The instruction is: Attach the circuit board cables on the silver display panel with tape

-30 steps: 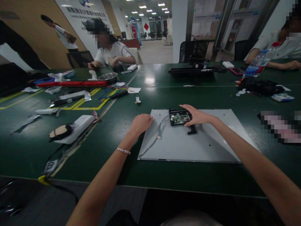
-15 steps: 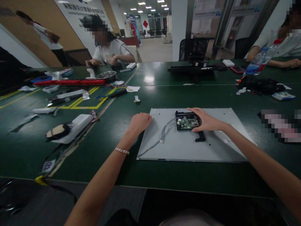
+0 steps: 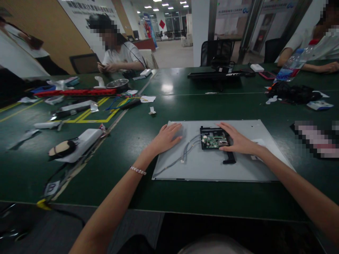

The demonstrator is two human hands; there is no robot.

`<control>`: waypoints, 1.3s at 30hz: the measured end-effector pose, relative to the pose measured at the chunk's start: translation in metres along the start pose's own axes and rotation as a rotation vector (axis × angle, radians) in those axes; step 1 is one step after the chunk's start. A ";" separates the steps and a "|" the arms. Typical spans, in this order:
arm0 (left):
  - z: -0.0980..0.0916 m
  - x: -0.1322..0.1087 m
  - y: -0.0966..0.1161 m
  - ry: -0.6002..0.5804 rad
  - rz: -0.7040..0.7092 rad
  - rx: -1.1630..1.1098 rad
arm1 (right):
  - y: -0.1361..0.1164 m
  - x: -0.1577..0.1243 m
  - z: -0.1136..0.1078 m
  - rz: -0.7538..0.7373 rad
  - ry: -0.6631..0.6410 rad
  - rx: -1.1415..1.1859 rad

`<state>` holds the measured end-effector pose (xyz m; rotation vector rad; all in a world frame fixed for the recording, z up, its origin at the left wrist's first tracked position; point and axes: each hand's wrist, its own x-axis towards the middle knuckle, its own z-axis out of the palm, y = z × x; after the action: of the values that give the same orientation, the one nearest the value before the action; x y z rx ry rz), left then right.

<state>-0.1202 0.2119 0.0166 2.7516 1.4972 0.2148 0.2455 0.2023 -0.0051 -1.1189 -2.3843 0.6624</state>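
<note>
A light grey flat panel point(image 3: 190, 169) lies on the green table. On it sits a circuit board point(image 3: 214, 141) in a black plastic frame point(image 3: 207, 129), with a black arm point(image 3: 230, 158) sticking out toward me. Grey cables point(image 3: 185, 150) run from the board's left side to the panel's near left corner. My right hand point(image 3: 237, 141) grips the frame's right side between thumb and fingers. Over the panel's far left corner my left hand point(image 3: 167, 138) lies with fingers stretched out, holding nothing.
A power strip point(image 3: 90, 138) with a dark plug lies to the left, its cord hanging over the edge. Farther off are a red strip point(image 3: 76, 92), a black monitor stand point(image 3: 217, 77), a bottle point(image 3: 290, 68) and a black bundle point(image 3: 291, 93). Other people are across the table.
My left hand has opened from a curled shape at the panel's left edge and moved right onto its corner. The framed board and my right hand have shifted slightly right and nearer.
</note>
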 end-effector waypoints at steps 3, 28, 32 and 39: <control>0.001 0.000 -0.001 -0.064 0.022 -0.022 | 0.000 -0.001 0.001 0.004 0.002 -0.002; -0.012 0.004 -0.001 -0.143 -0.042 -0.042 | -0.006 -0.009 0.001 0.035 -0.025 0.011; -0.013 0.004 -0.001 -0.139 -0.039 -0.053 | -0.006 -0.012 0.001 0.031 -0.022 -0.021; -0.008 0.003 -0.005 -0.120 -0.036 -0.070 | -0.004 -0.015 0.003 0.031 -0.023 -0.033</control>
<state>-0.1234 0.2165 0.0247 2.6300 1.4780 0.0978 0.2502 0.1880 -0.0076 -1.1699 -2.4097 0.6520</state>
